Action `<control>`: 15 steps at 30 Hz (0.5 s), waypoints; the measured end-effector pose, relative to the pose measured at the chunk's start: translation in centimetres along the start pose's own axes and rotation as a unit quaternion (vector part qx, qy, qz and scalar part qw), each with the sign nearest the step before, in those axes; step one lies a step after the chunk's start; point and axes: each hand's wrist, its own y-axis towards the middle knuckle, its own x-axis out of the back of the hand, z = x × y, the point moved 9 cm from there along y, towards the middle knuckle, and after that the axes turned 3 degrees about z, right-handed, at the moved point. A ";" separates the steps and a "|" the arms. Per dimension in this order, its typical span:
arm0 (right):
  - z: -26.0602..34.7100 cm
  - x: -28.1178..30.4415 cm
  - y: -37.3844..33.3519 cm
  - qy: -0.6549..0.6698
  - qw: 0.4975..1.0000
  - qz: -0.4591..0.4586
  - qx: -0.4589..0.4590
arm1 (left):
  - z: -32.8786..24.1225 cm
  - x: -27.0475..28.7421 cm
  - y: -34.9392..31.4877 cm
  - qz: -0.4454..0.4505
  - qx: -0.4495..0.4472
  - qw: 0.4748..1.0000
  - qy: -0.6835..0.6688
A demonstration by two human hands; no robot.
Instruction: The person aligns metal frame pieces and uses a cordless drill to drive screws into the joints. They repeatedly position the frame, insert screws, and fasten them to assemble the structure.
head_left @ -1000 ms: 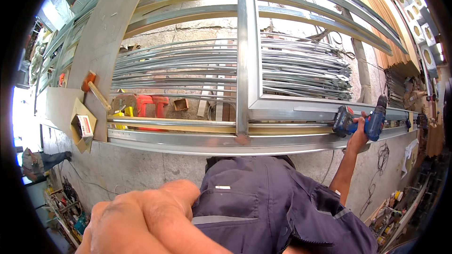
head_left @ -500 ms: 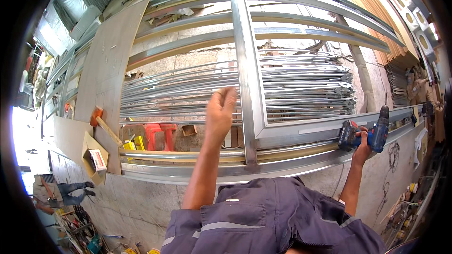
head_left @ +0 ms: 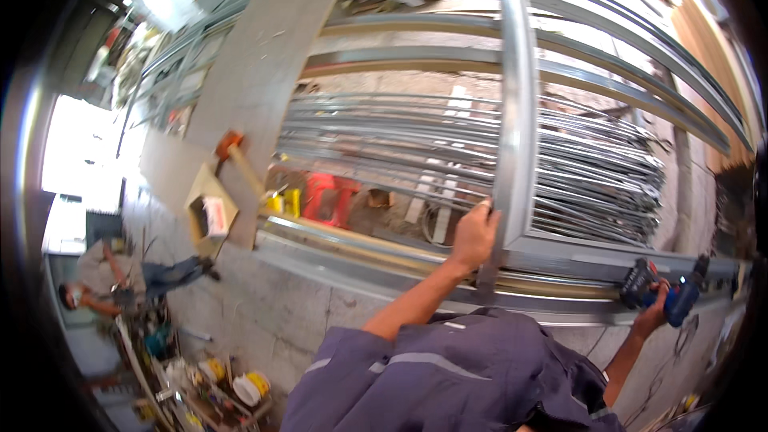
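My left hand [head_left: 475, 237] is closed with its fingertips against the left edge of a silver metal profile [head_left: 514, 120] that crosses the frame from front to back. What its fingers hold, if anything, is hidden. At the right, my right hand [head_left: 658, 306] grips a blue and black cordless drill [head_left: 682, 299] by its handle. The drill sits beside the frame's near rail [head_left: 584, 259], chuck pointing away from me. Several long metal rods [head_left: 392, 136] lie in a bundle below the frame.
On the left, a grey board [head_left: 256, 64] carries a mallet with an orange head [head_left: 229, 145] and an open cardboard box [head_left: 210, 212]. A red plastic stool [head_left: 330, 198] stands beneath the frame. Another person [head_left: 120, 280] is at the far left, near buckets and clutter [head_left: 250, 388].
My view has swung left, so the scene sits further right. My left hand has come from above the rods to the metal profile. The drill stays in my right hand.
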 end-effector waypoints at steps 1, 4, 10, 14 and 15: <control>-0.8 0.4 0.4 0.008 1.000 0.015 -0.006 | 0.2 0.3 -0.1 -0.005 -0.013 1.000 -0.023; 0.3 -0.4 0.1 -0.004 1.000 0.013 0.006 | 0.5 0.4 -1.0 -0.015 -0.015 0.997 -0.069; 0.5 -0.4 0.9 0.011 1.000 0.011 -0.001 | 0.0 0.6 -0.2 -0.017 -0.009 0.994 -0.105; 0.0 0.0 2.2 -0.021 0.998 0.050 0.016 | 0.2 0.8 -0.5 -0.046 -0.034 0.994 -0.089; 0.3 0.3 2.1 -0.028 0.998 0.057 0.027 | -0.5 0.7 -0.5 -0.036 -0.035 0.995 -0.090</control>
